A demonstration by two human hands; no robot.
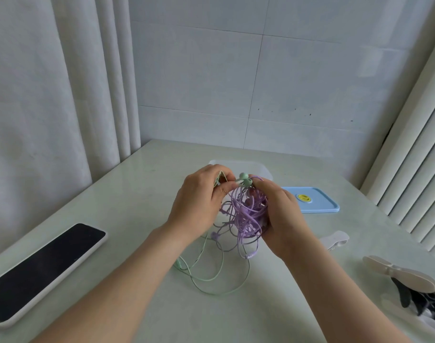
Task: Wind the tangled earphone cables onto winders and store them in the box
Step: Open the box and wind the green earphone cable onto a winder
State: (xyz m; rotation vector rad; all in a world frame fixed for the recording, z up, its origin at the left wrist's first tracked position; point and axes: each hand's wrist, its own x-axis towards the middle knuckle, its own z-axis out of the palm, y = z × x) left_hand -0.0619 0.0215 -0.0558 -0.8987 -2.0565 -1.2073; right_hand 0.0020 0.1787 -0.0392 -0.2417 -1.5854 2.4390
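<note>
Both my hands are raised above the table (142, 194), meeting in front of the clear box (263, 169).

My left hand (199, 201): thumb and forefinger pinch the green cable (211, 277) just under its two earbuds (245, 180). A flat pale piece (221, 180) sits behind my fingers, too hidden to name.

My right hand (283, 214): fingers curled round the purple tangle (246, 214), gripping it.

The green cable trails down in loose loops onto the table, with purple strands mixed in. A blue lid (318, 200) lies flat just right of the box. A phone (43, 271) lies screen up at far left. A white clip (335, 240) and a beige winder (399, 272) lie right of my right forearm.
</note>
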